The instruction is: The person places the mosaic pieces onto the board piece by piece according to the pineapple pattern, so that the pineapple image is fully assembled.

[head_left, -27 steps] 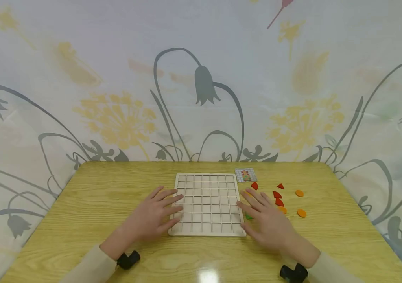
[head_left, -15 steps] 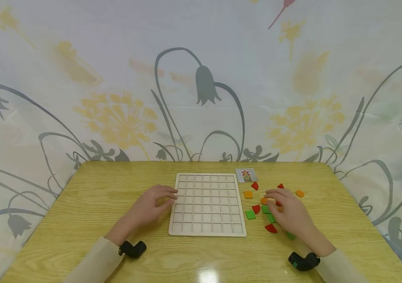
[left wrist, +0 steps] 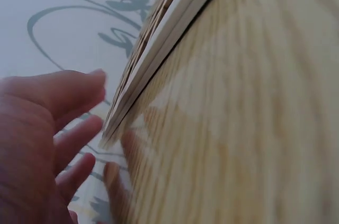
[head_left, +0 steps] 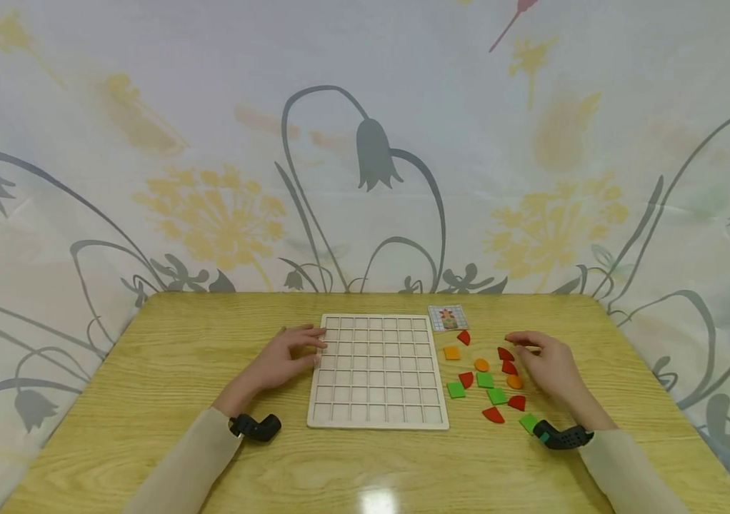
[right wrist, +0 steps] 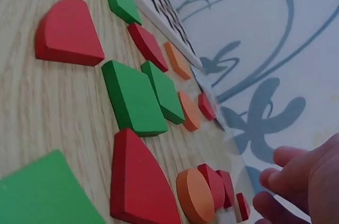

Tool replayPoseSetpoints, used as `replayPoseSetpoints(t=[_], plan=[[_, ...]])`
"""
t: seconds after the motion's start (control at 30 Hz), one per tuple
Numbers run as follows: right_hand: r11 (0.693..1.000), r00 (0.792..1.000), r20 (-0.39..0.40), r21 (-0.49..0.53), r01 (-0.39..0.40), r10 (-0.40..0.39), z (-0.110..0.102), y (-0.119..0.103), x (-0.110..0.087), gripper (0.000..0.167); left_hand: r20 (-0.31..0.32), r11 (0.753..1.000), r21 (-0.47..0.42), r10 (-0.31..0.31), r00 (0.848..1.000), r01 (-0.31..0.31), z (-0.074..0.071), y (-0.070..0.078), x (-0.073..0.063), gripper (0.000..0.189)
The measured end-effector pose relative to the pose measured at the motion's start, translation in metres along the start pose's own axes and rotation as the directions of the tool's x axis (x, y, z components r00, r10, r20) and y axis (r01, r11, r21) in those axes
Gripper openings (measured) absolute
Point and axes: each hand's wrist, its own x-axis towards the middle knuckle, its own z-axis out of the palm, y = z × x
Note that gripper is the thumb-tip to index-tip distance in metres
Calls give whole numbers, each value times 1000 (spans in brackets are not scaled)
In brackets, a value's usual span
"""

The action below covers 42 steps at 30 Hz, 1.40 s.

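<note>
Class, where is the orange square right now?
In the head view, the orange square lies just right of the board, below the card, with a red wedge near it.

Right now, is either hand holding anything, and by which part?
No hold shows. The left hand is at the left edge of the board, not gripping it; the right hand is beside a red piece, contact unclear.
</note>
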Motion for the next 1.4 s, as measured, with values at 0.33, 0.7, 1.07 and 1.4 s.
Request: replayPoseSetpoints(t=[0.33,0.7,1.07,1.4], plan=[[998,997,34,-27,-63,64,-6,14,10,23,52,1000,15,12,999,-13,-1,-8,-1,33],[996,992,105,-67,-59,66,1,32,21,25,46,1000,-7,29,999,-28,1,-8,-2,34],[994,996,77,-99,-38,45,6,30,27,15,46,1000,-19,17,999,-16,2,-8,-3,35],[999,999,41,29,23,-25,41,-15,45,17,37,1000,0,12,999,-12,2,-10,-3,34]])
